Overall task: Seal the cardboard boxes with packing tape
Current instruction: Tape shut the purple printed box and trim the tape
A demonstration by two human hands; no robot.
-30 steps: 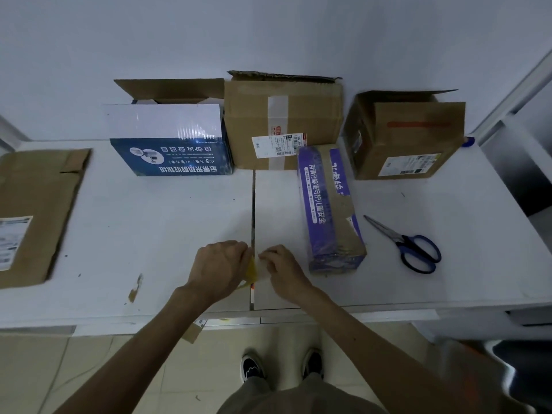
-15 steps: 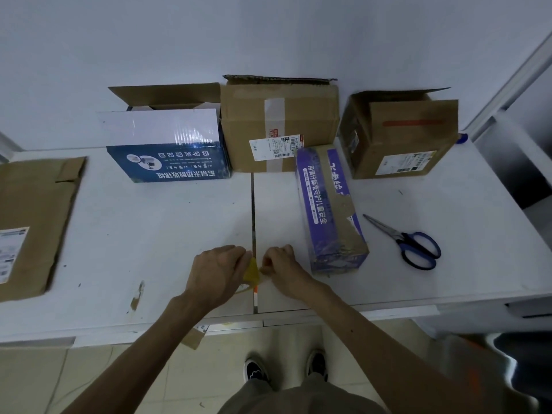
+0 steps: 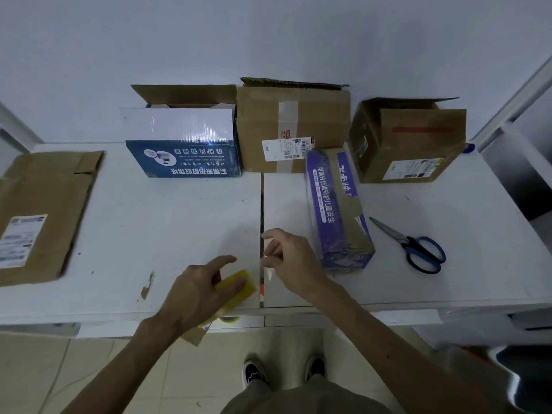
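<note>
Tape roll [image 3: 239, 284] in L hand [image 3: 197, 291] grip, curled round | R hand [image 3: 291, 261] pinches tape end [image 3: 268, 268] beside

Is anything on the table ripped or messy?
Yes. The purple box has its print torn away in patches, showing brown cardboard, and a small brown scrap lies on the white table near the left hand.

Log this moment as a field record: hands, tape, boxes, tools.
left hand: grips yellow tape roll near table's front edge
right hand: pinches clear tape end beside the roll
back row: blue-and-white box, taped brown box, open brown box
purple box: lying flat, right of the hands
scissors: on table, right of purple box
</note>
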